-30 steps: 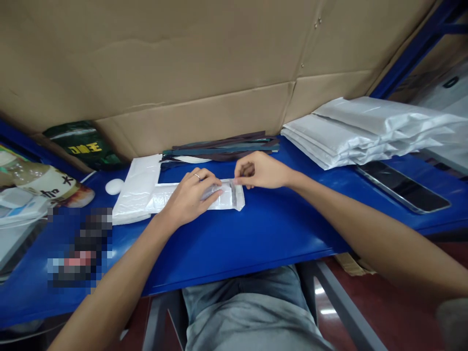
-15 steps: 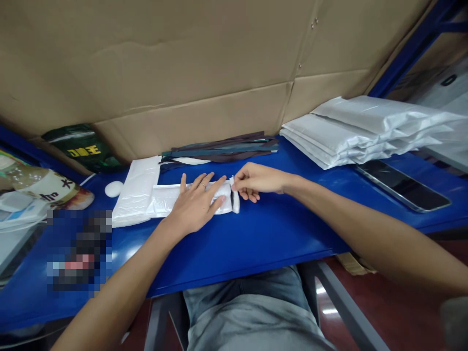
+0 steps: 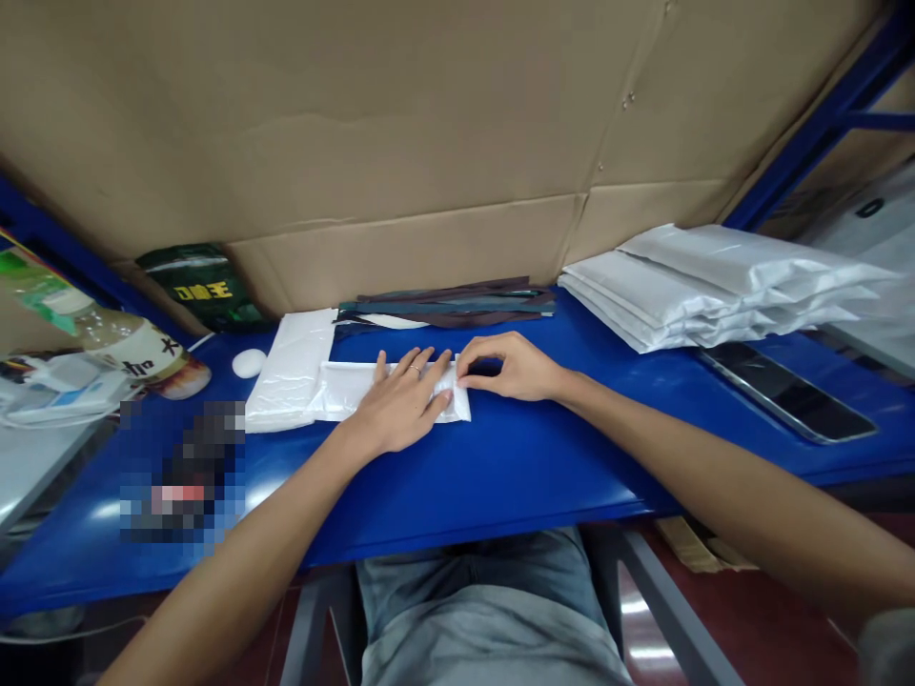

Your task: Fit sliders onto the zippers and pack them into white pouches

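A narrow white bubble mailer (image 3: 343, 389) lies flat on the blue table (image 3: 472, 476). My left hand (image 3: 400, 405) rests palm down on it, fingers spread, with a ring on one finger. My right hand (image 3: 511, 367) is at the mailer's right end, thumb and forefinger pinched on its edge. That end lies flat under the fingertips. The mailer's left end meets a wider pile of white mailers (image 3: 290, 367).
Dark fabric-like strips (image 3: 443, 305) lie behind my hands. Stacked white padded mailers (image 3: 658, 295) and a phone (image 3: 790, 391) are at right. At left are a bottle (image 3: 143, 348), a green pouch (image 3: 204, 286), a white round object (image 3: 249, 363) and a pixelated dark object (image 3: 190, 472).
The mailer's right end stood raised with a dark gap; now it lies flat. My right hand's fingers have shifted from a curled grip to a rounded pinch. The view has tilted slightly.
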A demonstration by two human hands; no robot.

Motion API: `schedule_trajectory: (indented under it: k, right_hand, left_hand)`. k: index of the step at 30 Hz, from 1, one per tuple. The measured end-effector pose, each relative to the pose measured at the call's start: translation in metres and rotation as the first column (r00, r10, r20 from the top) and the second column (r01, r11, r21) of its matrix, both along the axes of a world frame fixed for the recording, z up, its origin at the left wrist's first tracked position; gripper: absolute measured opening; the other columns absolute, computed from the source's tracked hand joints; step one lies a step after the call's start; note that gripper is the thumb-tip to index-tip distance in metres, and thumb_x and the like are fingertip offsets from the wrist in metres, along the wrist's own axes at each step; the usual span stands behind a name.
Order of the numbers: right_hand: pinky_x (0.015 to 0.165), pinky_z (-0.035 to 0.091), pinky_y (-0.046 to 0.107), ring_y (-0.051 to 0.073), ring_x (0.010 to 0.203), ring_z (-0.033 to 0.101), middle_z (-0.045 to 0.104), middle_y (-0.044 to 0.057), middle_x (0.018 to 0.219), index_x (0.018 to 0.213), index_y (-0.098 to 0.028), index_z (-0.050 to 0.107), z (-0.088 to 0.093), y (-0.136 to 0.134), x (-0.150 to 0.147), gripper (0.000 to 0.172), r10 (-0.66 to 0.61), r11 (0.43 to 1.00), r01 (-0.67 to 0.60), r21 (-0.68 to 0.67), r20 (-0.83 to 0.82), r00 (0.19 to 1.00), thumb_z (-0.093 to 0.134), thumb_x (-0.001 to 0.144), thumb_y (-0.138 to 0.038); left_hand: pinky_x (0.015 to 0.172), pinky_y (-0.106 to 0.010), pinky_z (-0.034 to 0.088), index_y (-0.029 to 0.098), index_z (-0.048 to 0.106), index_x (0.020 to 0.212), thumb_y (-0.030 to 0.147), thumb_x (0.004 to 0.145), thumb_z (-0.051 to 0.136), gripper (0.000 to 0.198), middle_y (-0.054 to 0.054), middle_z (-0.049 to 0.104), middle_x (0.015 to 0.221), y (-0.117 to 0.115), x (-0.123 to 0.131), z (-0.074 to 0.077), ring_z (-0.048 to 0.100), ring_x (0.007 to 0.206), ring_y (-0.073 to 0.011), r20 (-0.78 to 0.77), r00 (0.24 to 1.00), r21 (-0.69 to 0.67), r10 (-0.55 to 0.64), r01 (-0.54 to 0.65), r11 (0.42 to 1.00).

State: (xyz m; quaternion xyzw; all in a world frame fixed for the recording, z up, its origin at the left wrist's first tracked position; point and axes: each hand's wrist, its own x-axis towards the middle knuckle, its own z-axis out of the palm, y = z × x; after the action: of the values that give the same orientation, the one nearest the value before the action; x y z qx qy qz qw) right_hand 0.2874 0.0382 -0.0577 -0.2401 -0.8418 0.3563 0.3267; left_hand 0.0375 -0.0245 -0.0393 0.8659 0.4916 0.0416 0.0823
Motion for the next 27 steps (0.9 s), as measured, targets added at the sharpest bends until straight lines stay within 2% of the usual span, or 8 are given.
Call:
schedule_trajectory:
  k: [4, 7, 10, 15, 17, 20, 24, 27]
  right_hand:
    - [0.108, 0.054, 0.043, 0.026, 0.113, 0.072, 0.08, 0.007, 0.112, 0.103, -0.027, 0.082, -0.003, -0.003, -0.006, 0.016, 0.032, 0.975, -0.045, 0.217, 0.062, 0.998, 0.072, 0.099, -0.039]
    - [0.105, 0.057, 0.04, 0.024, 0.11, 0.074, 0.079, 0.006, 0.118, 0.108, -0.027, 0.082, -0.006, -0.001, -0.005, 0.017, 0.051, 0.944, -0.087, 0.317, 0.118, 0.992, 0.068, 0.102, -0.034]
    - [0.102, 0.059, 0.035, 0.022, 0.11, 0.076, 0.077, 0.004, 0.126, 0.115, -0.029, 0.083, -0.005, 0.004, 0.001, 0.023, 0.088, 0.916, -0.148, 0.372, 0.174, 0.981, 0.068, 0.098, -0.023]
    - [0.101, 0.059, 0.032, 0.021, 0.113, 0.077, 0.074, 0.001, 0.139, 0.126, -0.031, 0.082, 0.001, 0.007, 0.01, 0.045, 0.109, 0.878, -0.227, 0.422, 0.285, 0.952, 0.064, 0.09, -0.01]
    - [0.101, 0.059, 0.032, 0.02, 0.115, 0.077, 0.074, 0.001, 0.14, 0.126, -0.03, 0.081, 0.002, 0.006, 0.01, 0.043, 0.105, 0.867, -0.234, 0.44, 0.299, 0.949, 0.063, 0.092, -0.012]
    - [0.103, 0.059, 0.032, 0.02, 0.118, 0.076, 0.076, 0.002, 0.136, 0.124, -0.027, 0.08, 0.004, 0.004, 0.007, 0.037, 0.108, 0.866, -0.231, 0.444, 0.285, 0.952, 0.062, 0.094, -0.014]
    - [0.107, 0.058, 0.033, 0.021, 0.12, 0.075, 0.078, 0.003, 0.131, 0.124, -0.026, 0.078, 0.003, 0.004, 0.007, 0.038, 0.092, 0.878, -0.19, 0.44, 0.234, 0.968, 0.062, 0.093, -0.012]
    - [0.105, 0.059, 0.033, 0.021, 0.119, 0.075, 0.078, 0.005, 0.131, 0.125, -0.025, 0.077, 0.0, 0.007, 0.01, 0.034, 0.082, 0.872, -0.175, 0.456, 0.216, 0.973, 0.064, 0.095, -0.014]
  left_hand:
    - [0.132, -0.07, 0.012, 0.02, 0.019, 0.177, 0.07, 0.11, 0.029, 0.084, -0.017, 0.019, 0.181, -0.005, -0.019, 0.02, 0.015, 0.168, -0.0376, -0.044, 0.997, -0.063, -0.059, 0.057, 0.996]
    - [0.129, -0.076, 0.01, 0.02, 0.027, 0.175, 0.076, 0.105, 0.037, 0.09, -0.019, 0.021, 0.18, -0.022, -0.041, 0.032, 0.012, 0.167, -0.0449, -0.18, 0.978, 0.05, 0.107, -0.1, 0.994]
    - [0.125, -0.081, 0.011, 0.023, 0.026, 0.176, 0.079, 0.104, 0.037, 0.093, -0.021, 0.022, 0.18, -0.043, -0.058, 0.025, 0.01, 0.165, -0.0529, -0.248, 0.915, 0.177, 0.319, -0.281, 0.943]
    - [0.12, -0.08, 0.026, 0.019, 0.014, 0.178, 0.082, 0.101, 0.042, 0.103, -0.027, 0.013, 0.18, -0.058, -0.064, -0.001, 0.007, 0.162, -0.0601, -0.217, 0.921, 0.151, 0.325, -0.297, 0.943]
    - [0.123, -0.076, 0.028, 0.015, 0.02, 0.177, 0.076, 0.102, 0.047, 0.1, -0.028, 0.019, 0.178, -0.055, -0.057, -0.002, 0.012, 0.163, -0.0581, -0.207, 0.939, 0.23, 0.273, -0.225, 0.947]
    - [0.128, -0.064, 0.03, 0.017, 0.04, 0.169, 0.052, 0.109, 0.054, 0.071, -0.022, 0.038, 0.173, -0.047, -0.038, 0.009, 0.029, 0.162, -0.0455, -0.25, 0.967, 0.381, 0.051, 0.05, 0.923]
    - [0.11, -0.049, 0.05, 0.018, 0.062, 0.148, 0.013, 0.108, 0.05, 0.042, -0.016, 0.066, 0.148, -0.034, -0.007, 0.019, 0.062, 0.135, -0.0323, -0.413, 0.886, 0.501, -0.209, 0.413, 0.761]
    - [0.087, -0.041, 0.056, 0.014, 0.071, 0.129, 0.005, 0.106, 0.049, 0.034, -0.015, 0.076, 0.121, -0.023, 0.006, 0.019, 0.071, 0.111, -0.0284, -0.481, 0.84, 0.557, -0.251, 0.514, 0.652]
